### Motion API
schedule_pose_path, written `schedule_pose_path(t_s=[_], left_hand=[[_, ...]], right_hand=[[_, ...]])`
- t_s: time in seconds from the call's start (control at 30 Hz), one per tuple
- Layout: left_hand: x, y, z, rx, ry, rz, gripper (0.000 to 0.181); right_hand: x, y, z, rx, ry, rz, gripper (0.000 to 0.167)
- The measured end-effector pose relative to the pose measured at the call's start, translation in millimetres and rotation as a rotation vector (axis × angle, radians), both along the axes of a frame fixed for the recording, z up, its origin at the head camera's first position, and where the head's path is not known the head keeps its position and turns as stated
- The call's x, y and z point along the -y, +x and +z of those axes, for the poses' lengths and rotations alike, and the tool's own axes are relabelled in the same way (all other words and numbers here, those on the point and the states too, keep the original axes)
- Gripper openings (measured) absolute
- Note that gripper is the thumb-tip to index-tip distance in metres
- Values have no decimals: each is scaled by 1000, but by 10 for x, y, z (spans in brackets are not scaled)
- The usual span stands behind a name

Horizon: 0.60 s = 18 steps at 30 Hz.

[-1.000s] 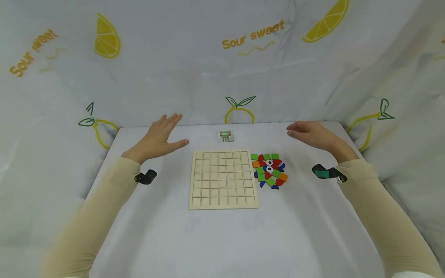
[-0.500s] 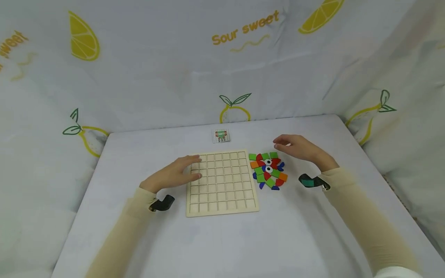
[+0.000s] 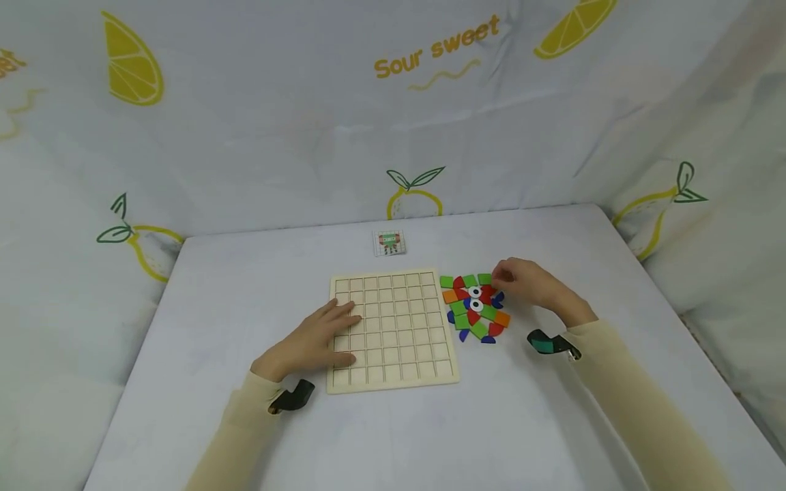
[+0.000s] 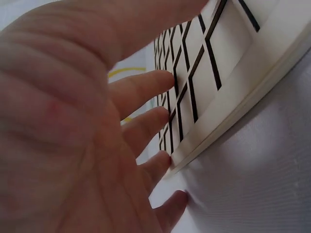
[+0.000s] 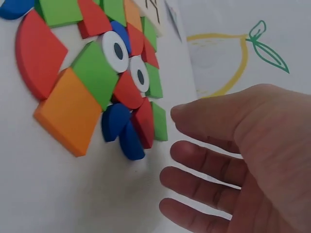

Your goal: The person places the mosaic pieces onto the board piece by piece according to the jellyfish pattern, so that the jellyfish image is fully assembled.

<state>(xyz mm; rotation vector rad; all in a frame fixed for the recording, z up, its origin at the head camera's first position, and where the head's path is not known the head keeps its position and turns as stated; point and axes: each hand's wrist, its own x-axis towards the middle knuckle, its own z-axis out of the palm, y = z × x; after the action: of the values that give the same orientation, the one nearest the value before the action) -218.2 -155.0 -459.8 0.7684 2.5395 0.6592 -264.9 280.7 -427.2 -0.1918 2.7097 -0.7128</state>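
My left hand (image 3: 310,342) lies with spread fingers over the left edge of a pale wooden grid board (image 3: 402,337). In the left wrist view the fingertips (image 4: 163,80) meet the board's edge, and the little finger sits off it. Right of the board is a cluster of flat coloured pieces: green and orange squares, red quarter rounds, blue half rounds and two white eye discs (image 5: 115,51). My right hand (image 3: 525,281) hovers at the cluster's far right corner, fingers bent and holding nothing visible. Its thumb is close to a green square (image 5: 159,121); the index finger is mostly hidden behind the thumb.
A small printed card (image 3: 389,243) with a green and red figure lies behind the board, near the table's back edge. A white cloth covers the table (image 3: 405,443). Behind it hangs a white curtain (image 3: 276,136) with lemon prints.
My left hand has come right and down from above the table onto the board's left side. My right hand has moved left and lower to the pieces. The head view has shifted slightly.
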Motion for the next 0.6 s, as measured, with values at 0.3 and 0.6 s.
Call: schedule_pose_path(t_s=[0.3, 0.6], left_hand=[[-63, 66, 53, -44, -51, 6, 82], [-50, 52, 38, -22, -86, -52, 93]], right_hand=[[56, 16, -40, 69, 100, -34, 41], [60, 37, -112, 41, 127, -35, 45]])
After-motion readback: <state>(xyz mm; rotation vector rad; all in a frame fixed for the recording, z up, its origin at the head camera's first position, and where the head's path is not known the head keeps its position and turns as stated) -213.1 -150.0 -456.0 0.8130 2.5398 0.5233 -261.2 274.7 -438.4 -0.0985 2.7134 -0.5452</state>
